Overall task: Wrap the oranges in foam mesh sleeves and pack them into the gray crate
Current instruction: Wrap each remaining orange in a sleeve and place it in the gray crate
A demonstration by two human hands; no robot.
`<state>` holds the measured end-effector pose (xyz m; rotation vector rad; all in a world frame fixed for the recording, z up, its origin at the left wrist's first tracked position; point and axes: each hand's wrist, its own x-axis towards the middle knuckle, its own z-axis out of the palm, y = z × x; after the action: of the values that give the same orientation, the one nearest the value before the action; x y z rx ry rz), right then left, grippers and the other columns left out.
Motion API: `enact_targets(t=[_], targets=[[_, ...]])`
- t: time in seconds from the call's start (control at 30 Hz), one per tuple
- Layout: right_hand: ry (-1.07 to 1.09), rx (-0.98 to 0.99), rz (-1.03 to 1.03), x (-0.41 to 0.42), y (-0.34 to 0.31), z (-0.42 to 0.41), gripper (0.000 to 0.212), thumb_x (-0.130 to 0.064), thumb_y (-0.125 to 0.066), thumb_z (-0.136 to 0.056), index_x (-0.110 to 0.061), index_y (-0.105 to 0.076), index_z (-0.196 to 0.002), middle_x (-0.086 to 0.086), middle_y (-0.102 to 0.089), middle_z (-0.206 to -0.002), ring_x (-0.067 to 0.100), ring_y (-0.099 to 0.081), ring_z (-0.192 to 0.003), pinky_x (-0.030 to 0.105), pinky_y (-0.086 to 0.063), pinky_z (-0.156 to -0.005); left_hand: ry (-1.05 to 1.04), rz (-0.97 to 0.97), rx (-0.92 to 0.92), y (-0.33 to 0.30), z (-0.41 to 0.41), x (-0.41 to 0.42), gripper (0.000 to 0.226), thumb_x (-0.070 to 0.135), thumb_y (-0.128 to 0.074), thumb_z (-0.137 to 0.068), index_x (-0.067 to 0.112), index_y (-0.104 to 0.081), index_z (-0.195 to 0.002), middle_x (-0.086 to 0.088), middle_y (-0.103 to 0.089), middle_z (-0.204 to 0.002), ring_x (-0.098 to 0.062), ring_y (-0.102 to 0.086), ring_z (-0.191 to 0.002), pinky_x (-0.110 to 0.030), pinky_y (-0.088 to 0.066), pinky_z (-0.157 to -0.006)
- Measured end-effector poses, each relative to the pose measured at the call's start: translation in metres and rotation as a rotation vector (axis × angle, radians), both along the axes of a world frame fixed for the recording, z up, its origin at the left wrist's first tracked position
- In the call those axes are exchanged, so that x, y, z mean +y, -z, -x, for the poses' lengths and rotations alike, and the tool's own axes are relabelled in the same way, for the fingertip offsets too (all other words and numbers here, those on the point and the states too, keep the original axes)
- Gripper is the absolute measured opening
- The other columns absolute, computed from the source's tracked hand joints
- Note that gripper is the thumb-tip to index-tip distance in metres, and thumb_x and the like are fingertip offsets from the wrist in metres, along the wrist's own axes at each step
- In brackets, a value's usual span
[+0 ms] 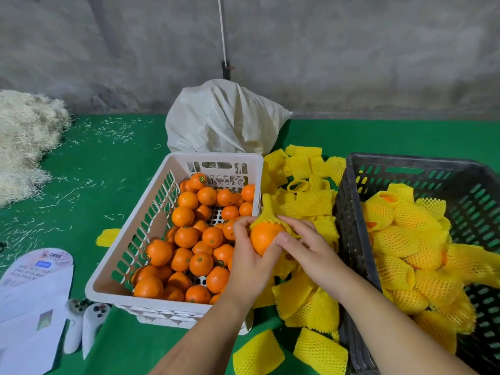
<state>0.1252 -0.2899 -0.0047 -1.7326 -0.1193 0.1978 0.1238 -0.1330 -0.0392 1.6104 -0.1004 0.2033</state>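
Left hand (247, 255): centre of frame, fingers curled round the orange (263, 239), gripping it from the left and below.
Right hand (305, 247): just right of the orange, thumb on the fruit, fingers pinching the sleeve (267, 212).
Sleeve: yellow foam mesh, over the orange's top only (lower half bare), loose end sticking up.
White basket (121, 255): left of the hands, full of bare oranges (186, 236).
Loose sleeves (305, 201): heaped between basket and crate, upper centre to bottom.
Gray crate (349, 212): right side, holds wrapped oranges (397, 242).
Sack (221, 120): white, behind the basket.
Straw (24, 136): upper left, on the green mat (108, 152).
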Motion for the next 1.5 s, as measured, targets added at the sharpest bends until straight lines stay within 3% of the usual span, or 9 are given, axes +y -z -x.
enact_targets(t=[0.13,0.37,0.6,0.77,0.87,1.07,1.17,1.37,1.5], targets=[[0.023,0.1,-0.234,-0.004,-0.005,-0.002,0.04,-0.055,-0.067,-0.086,-0.041,-0.07,-0.123,-0.017,-0.068,-0.124,0.0,-0.067,-0.11,0.022,-0.057,-0.085,0.112,-0.007,0.012,0.005,0.003,0.001,0.071,0.065,-0.069,-0.092,0.039,-0.038,-0.15,0.014,-0.058,-0.135,-0.022,-0.068,-0.116,-0.039,-0.062,-0.086],[0.239,-0.274,0.296,-0.015,0.01,-0.008,0.024,-0.026,-0.054,-0.105,-0.024,-0.071,-0.122,-0.013,-0.07,-0.113,-0.001,-0.063,-0.106,0.017,-0.052,-0.088,0.289,-0.409,-0.027,0.015,-0.001,0.005,0.088,0.049,-0.071,-0.089,0.052,-0.012,-0.154,0.015,-0.028,-0.151,0.0,-0.051,-0.128,-0.028,-0.053,-0.098],[0.272,-0.261,0.284,-0.015,0.011,-0.013,0.024,-0.015,-0.065,-0.099,-0.028,-0.071,-0.117,-0.011,-0.067,-0.112,0.012,-0.066,-0.102,0.037,-0.059,-0.087,0.092,-0.341,-0.025,0.021,-0.006,0.005,0.075,0.067,-0.072,-0.087,0.058,-0.027,-0.146,0.024,-0.037,-0.142,-0.003,-0.05,-0.131,-0.016,-0.05,-0.095],[0.375,-0.49,0.295,-0.011,0.008,-0.008,0.018,-0.008,-0.066,-0.093,-0.023,-0.072,-0.102,-0.015,-0.062,-0.099,0.006,-0.061,-0.09,0.019,-0.051,-0.073,0.013,-0.234,0.018,0.016,-0.011,-0.005,0.074,0.063,-0.085,-0.077,0.048,-0.038,-0.131,0.008,-0.059,-0.118,-0.005,-0.065,-0.094,-0.029,-0.056,-0.071],[0.342,-0.637,0.31,-0.007,0.008,-0.004,0.017,-0.007,-0.064,-0.091,-0.015,-0.073,-0.103,-0.009,-0.061,-0.103,0.008,-0.061,-0.094,0.018,-0.05,-0.076,0.004,-0.179,0.068,0.013,-0.015,-0.009,0.071,0.062,-0.087,-0.074,0.041,-0.036,-0.12,-0.003,-0.052,-0.08,-0.012,-0.045,-0.061,-0.042,-0.039,-0.051],[0.228,-0.179,0.22,-0.011,0.009,-0.008,0.032,-0.032,-0.052,-0.106,-0.031,-0.06,-0.137,-0.012,-0.059,-0.128,0.001,-0.058,-0.113,0.02,-0.052,-0.089,0.092,-0.216,0.019,0.012,-0.009,-0.002,0.075,0.077,-0.073,-0.082,0.054,-0.036,-0.143,0.018,-0.06,-0.115,-0.002,-0.066,-0.089,-0.02,-0.052,-0.068],[0.254,-0.226,0.269,-0.013,0.01,-0.011,0.026,-0.025,-0.053,-0.106,-0.026,-0.066,-0.129,-0.008,-0.064,-0.122,0.008,-0.061,-0.111,0.011,-0.049,-0.085,0.105,-0.137,0.016,0.012,-0.009,0.0,0.065,0.069,-0.071,-0.089,0.052,-0.046,-0.146,0.013,-0.059,-0.142,-0.013,-0.068,-0.12,-0.033,-0.061,-0.09],[0.389,-0.523,0.391,-0.008,0.012,-0.006,0.015,-0.011,-0.066,-0.096,-0.013,-0.072,-0.11,-0.009,-0.059,-0.099,0.003,-0.058,-0.086,0.015,-0.048,-0.072,0.024,-0.067,0.043,0.009,-0.011,-0.004,0.056,0.066,-0.072,-0.091,0.048,-0.049,-0.138,0.016,-0.072,-0.109,-0.005,-0.073,-0.083,-0.024,-0.058,-0.066],[0.355,-0.646,0.367,-0.003,0.014,-0.002,0.02,-0.027,-0.06,-0.095,-0.015,-0.07,-0.108,-0.008,-0.058,-0.1,0.006,-0.058,-0.084,0.017,-0.05,-0.068,-0.028,-0.063,0.051,0.012,-0.013,-0.004,0.049,0.073,-0.065,-0.09,0.052,-0.048,-0.131,0.006,-0.07,-0.093,-0.013,-0.068,-0.073,-0.04,-0.057,-0.063]])
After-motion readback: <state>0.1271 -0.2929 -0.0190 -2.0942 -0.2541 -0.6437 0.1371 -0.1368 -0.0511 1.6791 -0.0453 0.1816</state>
